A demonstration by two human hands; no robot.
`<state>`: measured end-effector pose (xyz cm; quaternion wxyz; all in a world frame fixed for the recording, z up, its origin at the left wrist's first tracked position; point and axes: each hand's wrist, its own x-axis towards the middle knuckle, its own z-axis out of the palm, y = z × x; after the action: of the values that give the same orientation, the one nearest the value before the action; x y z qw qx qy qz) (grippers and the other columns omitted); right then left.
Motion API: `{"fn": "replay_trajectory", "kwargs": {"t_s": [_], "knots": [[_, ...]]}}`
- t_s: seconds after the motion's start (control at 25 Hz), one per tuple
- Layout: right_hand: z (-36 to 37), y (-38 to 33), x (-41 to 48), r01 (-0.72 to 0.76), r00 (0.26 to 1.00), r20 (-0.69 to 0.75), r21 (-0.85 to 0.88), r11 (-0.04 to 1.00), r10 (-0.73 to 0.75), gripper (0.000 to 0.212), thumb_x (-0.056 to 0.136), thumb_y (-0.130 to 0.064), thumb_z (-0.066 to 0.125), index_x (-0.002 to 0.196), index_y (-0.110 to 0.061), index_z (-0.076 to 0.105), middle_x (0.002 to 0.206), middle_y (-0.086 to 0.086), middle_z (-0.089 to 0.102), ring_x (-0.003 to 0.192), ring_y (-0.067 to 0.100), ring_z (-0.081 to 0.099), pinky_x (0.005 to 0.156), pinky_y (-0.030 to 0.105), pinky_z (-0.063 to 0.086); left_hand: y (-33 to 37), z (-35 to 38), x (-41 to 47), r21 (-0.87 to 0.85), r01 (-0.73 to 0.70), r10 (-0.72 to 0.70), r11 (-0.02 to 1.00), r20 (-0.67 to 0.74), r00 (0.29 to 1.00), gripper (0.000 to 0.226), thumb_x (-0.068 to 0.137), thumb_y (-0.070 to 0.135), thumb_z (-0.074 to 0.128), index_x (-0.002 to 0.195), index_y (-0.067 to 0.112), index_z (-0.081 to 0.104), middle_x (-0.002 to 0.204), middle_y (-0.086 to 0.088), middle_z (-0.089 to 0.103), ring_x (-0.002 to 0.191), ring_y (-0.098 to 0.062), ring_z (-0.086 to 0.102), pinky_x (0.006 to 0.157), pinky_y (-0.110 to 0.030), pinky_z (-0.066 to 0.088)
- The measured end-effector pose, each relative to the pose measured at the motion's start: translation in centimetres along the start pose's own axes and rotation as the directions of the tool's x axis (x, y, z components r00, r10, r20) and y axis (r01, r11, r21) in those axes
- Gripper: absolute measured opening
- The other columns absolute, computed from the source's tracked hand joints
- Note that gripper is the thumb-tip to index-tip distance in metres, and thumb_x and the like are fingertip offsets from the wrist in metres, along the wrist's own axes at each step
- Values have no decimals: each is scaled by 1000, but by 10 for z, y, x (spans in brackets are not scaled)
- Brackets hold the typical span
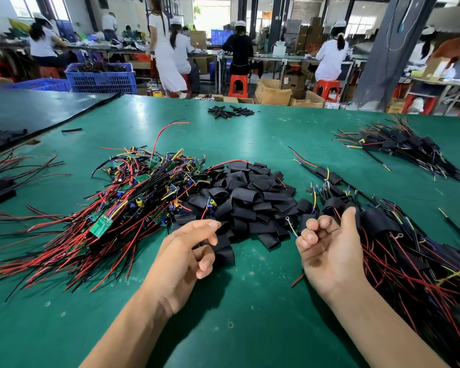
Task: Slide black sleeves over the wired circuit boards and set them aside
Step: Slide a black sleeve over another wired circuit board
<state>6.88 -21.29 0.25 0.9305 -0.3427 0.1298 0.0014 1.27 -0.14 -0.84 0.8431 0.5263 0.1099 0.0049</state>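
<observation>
The left hand (186, 251) and right hand (327, 251) curl beside flattened matte black tubular sleeves (250, 197) on the smooth green desk (250, 314); whether either grips anything, I cannot tell.

You are facing a green table (250, 134) | blue crates (101, 78) are standing far left | workers (329, 57) are sitting on red stools (238, 86) at benches (276, 59) | cardboard boxes (272, 92) are lying beyond | daylight is entering rear windows (210, 11)
</observation>
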Motion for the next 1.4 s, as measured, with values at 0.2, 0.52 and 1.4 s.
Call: {"fn": "replay_trajectory", "kwargs": {"t_s": [0.2,0.52,1.4], "knots": [[1,23,-6,214,969,200,-370,904,-147,50,89,-52,54,51,-20,55,55,7,59,38,18,46,40,23,38,-1,-9,8,-31,-100,94,995,-161,983,3,92,7,61,93,6,64,65,-1,51,38,-12,34,37,-18,23],[-3,51,-24,480,832,554,-704,524,-18,48,99,-45,53,61,-15,58,64,4,66,45,16,50,51,20,41,-8,-17,13,815,-48,432,577,-255,865,16,83,25,77,71,25,66,49,5,57,43,-2,48,50,-12,39],[-4,40,-10,41,839,458,-592,805,294,20,80,-24,78,97,-13,79,90,10,73,80,23,69,79,38,58,-13,12,-13,444,-12,-148,896,324,935,27,76,35,84,72,16,66,57,0,49,34,-11,31,38,-15,18]]}}
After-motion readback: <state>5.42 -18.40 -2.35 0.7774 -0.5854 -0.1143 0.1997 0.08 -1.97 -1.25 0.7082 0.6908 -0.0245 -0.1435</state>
